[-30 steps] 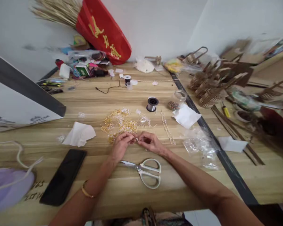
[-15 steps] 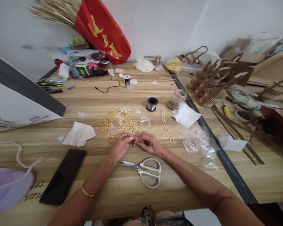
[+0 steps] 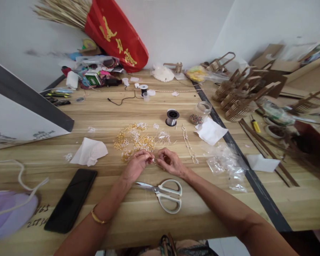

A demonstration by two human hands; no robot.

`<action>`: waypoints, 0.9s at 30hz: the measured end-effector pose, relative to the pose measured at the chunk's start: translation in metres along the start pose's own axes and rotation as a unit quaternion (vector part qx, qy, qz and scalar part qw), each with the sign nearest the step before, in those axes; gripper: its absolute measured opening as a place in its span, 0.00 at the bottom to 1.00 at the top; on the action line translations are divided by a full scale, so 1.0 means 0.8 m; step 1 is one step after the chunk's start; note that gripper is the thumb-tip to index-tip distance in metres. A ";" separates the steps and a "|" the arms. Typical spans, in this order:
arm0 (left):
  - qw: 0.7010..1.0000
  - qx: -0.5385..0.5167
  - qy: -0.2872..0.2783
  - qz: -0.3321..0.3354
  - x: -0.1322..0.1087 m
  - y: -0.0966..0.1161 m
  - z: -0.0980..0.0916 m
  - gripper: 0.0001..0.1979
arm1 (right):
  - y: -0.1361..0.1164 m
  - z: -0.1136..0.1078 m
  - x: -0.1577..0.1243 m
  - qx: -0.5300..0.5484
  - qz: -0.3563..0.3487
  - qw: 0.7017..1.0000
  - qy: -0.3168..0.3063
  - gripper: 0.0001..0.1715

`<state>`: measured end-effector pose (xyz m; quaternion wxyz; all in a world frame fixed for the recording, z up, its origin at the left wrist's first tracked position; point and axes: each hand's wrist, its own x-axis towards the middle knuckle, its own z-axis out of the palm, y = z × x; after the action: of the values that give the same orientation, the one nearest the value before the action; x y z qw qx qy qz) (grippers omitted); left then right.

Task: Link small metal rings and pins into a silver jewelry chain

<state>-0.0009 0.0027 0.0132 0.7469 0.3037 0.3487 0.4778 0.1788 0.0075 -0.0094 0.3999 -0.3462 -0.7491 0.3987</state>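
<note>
My left hand [image 3: 139,163] pinches a tiny silvery piece [image 3: 153,160] between thumb and fingertips; its exact kind is too small to tell. Close beside it, my right hand [image 3: 171,163] is closed in a pinch, and whatever lies in its fingertips cannot be made out. Just beyond the hands spread gold and silver beads and rings [image 3: 144,143] in loose heaps. Some thin silvery pins [image 3: 164,136] lie right of them. Below the hands rest scissors [image 3: 156,190] with pale handles, pointing left. A beaded chain [image 3: 187,144] lies to the right.
A wire spool [image 3: 172,118] and a glass jar [image 3: 202,111] of beads stand farther back. White paper [image 3: 211,131] and clear plastic bags [image 3: 226,163] lie at right, a black phone [image 3: 71,201] and crumpled paper [image 3: 89,152] at left. Small woven baskets [image 3: 237,106] crowd the back right.
My hands have drawn slightly apart at the fingertips, leaving a narrow gap. The silvery piece now shows at my left fingertips. Other things stay in place.
</note>
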 end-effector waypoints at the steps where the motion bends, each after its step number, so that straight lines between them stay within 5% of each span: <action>1: 1.000 -0.001 0.001 0.002 0.000 0.000 0.000 0.04 | 0.000 0.000 0.000 0.002 0.000 1.000 0.003 0.09; 27: 1.000 -0.011 0.024 -0.003 0.002 -0.004 -0.006 0.04 | -0.004 -0.001 0.003 -0.013 -0.035 0.999 0.018 0.10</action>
<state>-0.0028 0.0037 0.0075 0.7432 0.2824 0.3621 0.4866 0.1778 0.0088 -0.0057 0.4225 -0.3325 -0.7585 0.3683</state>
